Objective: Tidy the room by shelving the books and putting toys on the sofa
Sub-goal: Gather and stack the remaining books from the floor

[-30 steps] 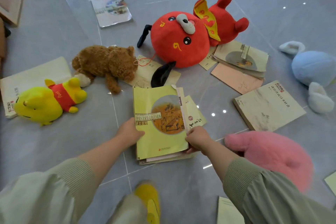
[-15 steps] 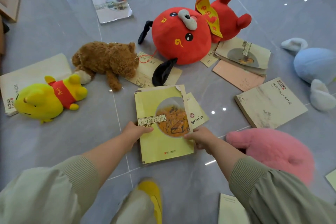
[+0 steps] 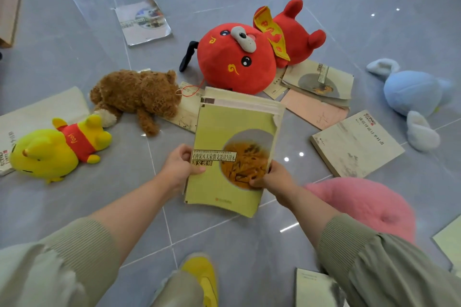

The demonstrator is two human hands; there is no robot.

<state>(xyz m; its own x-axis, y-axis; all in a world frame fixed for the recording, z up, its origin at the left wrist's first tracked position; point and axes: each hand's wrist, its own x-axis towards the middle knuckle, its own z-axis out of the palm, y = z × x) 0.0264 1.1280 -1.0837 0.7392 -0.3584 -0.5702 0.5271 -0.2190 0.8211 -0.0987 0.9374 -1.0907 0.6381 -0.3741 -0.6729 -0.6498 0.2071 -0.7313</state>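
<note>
Item: stack of books (image 3: 232, 157), yellow-green cover uppermost, being held over the grey floor (image 3: 74, 207), just in front of the red plush dog (image 3: 234, 57). Left hand (image 3: 178, 169) is gripping its left edge, thumb lying on the cover; right hand (image 3: 274, 179) is gripping the right edge likewise. Lying around it (all on the tiles): brown teddy bear (image 3: 137, 97), yellow Pooh plush (image 3: 57, 149), pink plush (image 3: 361, 207), blue plush (image 3: 411, 97), beige book (image 3: 356, 144).
</note>
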